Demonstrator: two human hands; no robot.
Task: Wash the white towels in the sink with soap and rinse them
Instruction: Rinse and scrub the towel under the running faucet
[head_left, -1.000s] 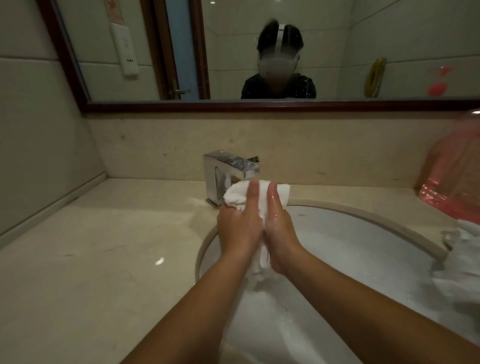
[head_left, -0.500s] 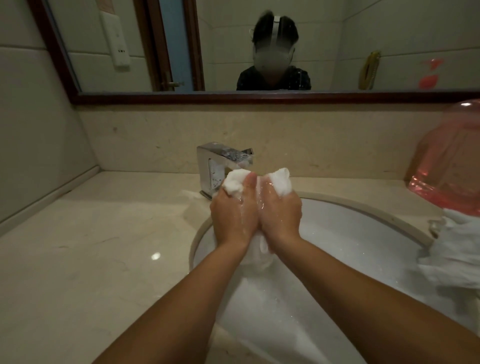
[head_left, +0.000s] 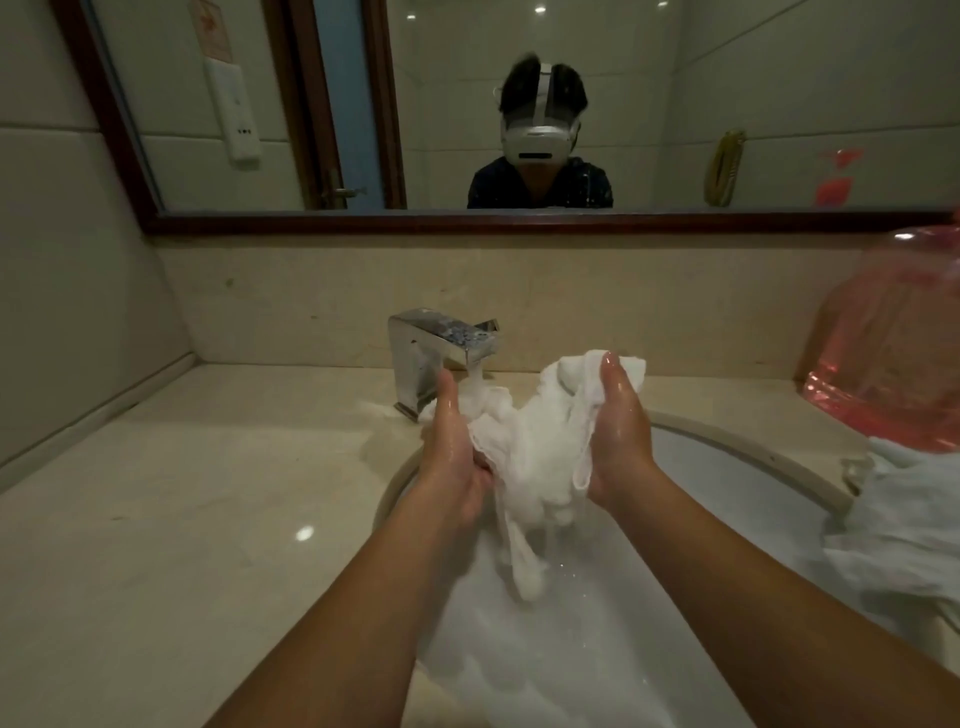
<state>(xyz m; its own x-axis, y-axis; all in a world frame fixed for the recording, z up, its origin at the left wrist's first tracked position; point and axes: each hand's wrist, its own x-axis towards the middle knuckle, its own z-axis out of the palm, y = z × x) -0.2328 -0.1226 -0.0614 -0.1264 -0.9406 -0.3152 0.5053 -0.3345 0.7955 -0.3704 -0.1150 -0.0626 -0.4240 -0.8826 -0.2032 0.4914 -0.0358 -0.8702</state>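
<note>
We held the wet white towel (head_left: 540, 457) stretched between both hands over the sink (head_left: 727, 457), just in front of the chrome faucet (head_left: 441, 358). Our left hand (head_left: 452, 457) gripped its bunched lower edge, fingers curled in; our right hand (head_left: 618, 431) pinched the upper corner, thumb raised. Water ran from the faucet onto the cloth beside our left hand. A second white towel (head_left: 914, 525) lay at the sink's right rim, cut off by the frame, below a blurred pink bag (head_left: 893, 343). No writing was readable.
</note>
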